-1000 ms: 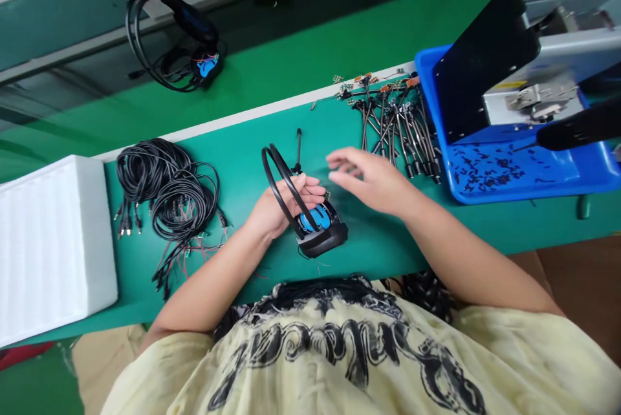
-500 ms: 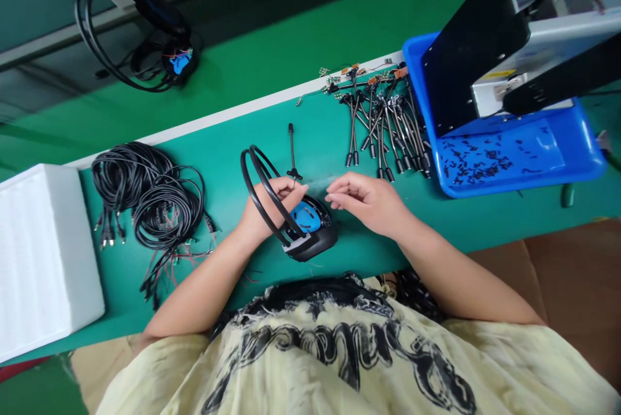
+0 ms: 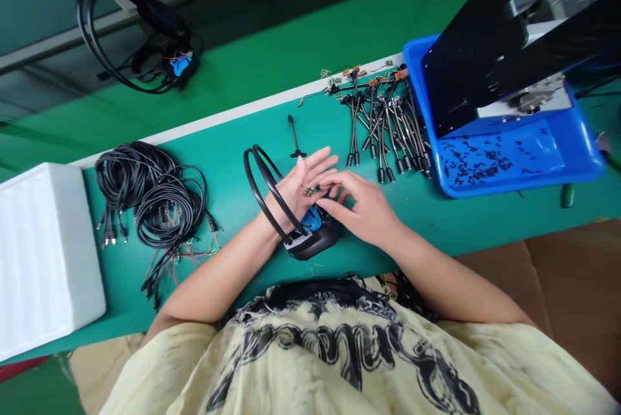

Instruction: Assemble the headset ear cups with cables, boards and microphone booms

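A black headset [image 3: 313, 248] lies in front of me, the blue inside of its ear cup partly covered by my hands. Its twin-tube headband [image 3: 262, 185] arches over my left wrist. My left hand [image 3: 298, 192] is open, palm up with fingers stretched out. A small green circuit board [image 3: 309, 192] rests against its palm and fingers. My right hand [image 3: 361, 208] meets the left fingers from the right, its fingers bent and thumb apart from the index finger. Just beyond the left hand, a black microphone boom [image 3: 295, 137] lies on the green bench.
Coiled black cables [image 3: 167, 208] with bare wires lie at left, next to a white foam box [image 3: 48, 253]. Several microphone booms [image 3: 388, 130] are heaped at right. A blue tray [image 3: 514, 185] holds small black pieces under a machine [image 3: 478, 59]. Another headset [image 3: 179, 66] sits beyond the bench.
My left hand has turned palm up and spread its fingers, moving right. My right hand has come against its fingers. The small board now shows at the left palm; the boom has shifted slightly.
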### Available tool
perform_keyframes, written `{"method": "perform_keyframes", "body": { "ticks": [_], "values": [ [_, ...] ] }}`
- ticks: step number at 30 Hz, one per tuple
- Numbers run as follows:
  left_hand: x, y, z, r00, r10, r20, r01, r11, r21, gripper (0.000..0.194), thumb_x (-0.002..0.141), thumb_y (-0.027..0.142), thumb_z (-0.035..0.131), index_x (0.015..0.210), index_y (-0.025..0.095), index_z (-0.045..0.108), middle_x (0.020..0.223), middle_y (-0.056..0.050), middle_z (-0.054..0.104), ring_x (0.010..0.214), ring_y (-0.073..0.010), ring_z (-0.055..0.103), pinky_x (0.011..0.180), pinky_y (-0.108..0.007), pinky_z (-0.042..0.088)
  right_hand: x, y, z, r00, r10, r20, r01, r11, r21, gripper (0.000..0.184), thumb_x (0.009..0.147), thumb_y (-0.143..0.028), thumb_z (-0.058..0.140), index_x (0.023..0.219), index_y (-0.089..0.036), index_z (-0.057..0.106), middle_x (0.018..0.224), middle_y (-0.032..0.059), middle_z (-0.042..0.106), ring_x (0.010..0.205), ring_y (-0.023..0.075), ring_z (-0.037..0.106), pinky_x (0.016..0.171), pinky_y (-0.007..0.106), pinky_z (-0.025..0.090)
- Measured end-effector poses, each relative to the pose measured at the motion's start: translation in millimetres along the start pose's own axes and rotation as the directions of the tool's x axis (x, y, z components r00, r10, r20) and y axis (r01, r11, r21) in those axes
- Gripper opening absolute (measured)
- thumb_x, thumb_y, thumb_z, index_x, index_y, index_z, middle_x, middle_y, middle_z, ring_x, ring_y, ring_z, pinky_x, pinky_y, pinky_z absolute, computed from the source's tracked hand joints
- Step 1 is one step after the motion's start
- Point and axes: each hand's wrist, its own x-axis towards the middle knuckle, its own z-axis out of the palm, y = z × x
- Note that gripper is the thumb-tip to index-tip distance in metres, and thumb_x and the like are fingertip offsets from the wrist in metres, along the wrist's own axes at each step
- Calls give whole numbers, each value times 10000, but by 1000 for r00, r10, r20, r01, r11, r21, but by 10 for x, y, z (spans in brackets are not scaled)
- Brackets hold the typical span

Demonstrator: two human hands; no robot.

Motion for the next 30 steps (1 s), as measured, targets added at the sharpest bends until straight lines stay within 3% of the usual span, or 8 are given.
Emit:
{"method": "perform_keyframes", "body": {
  "ticks": [9,13,18,21,23,25,28,30],
  "values": [
    [-8,-67,83,999,37,22,-37,999,4,524,942,646,390,1298,312,583,1408,-25,554,1307,-266,514,1035,-444,481,55,-6,142,999,28,-27,-28,999,25,107,893,-231,582,992,-217,620,916,11,670,765,118,602,721,270,489],
    [-108,-5,-14,995,-17,-99,41,968,249,562,852,653,565,1194,217,661,1213,-83,677,1121,-247,631,942,-367,514,31,-18,18,994,98,-44,-91,984,150,153,880,-247,585,1029,-227,617,875,-1,670,791,115,629,701,242,505],
    [-229,146,-99,974,222,-43,-112,641,759,369,877,475,616,690,167,697,679,-29,658,644,-125,600,603,-240,483,53,-41,-167,989,115,-91,-104,988,113,167,885,-240,566,977,-226,705,888,5,665,704,88,597,628,225,462],
    [-210,104,-90,901,432,37,-276,506,817,176,868,343,638,870,172,675,873,-31,660,614,-79,566,591,-216,488,91,-53,-214,990,116,-75,-111,992,65,188,890,-253,558,973,-230,726,868,4,660,643,78,559,576,229,417],
    [-163,23,-81,908,405,104,-329,536,777,283,861,295,643,1124,194,613,1198,-83,612,625,-49,581,614,-215,519,105,-62,-219,993,104,-64,-102,994,30,193,893,-258,555,976,-237,728,886,6,663,665,87,569,580,235,413],
    [-118,-55,-72,941,308,144,-314,627,713,269,878,298,626,1123,191,599,1320,-109,560,597,-33,590,601,-212,531,105,-74,-215,994,87,-69,-86,996,11,193,895,-252,550,995,-239,715,908,10,668,710,100,594,615,241,441],
    [-109,-100,-57,963,254,90,-258,775,577,192,907,352,596,921,161,616,1157,-90,657,673,-90,664,648,-242,565,92,-90,-203,992,86,-90,-86,996,7,184,895,-249,548,1040,-228,659,889,15,667,771,120,624,688,253,493],
    [-144,-81,-57,947,319,30,-277,770,575,197,912,360,599,910,165,627,1038,-75,696,808,-142,698,737,-279,584,87,-89,-190,990,99,-95,-100,995,4,166,893,-263,552,1037,-220,624,871,19,660,790,130,632,712,261,510]
  ]
}}
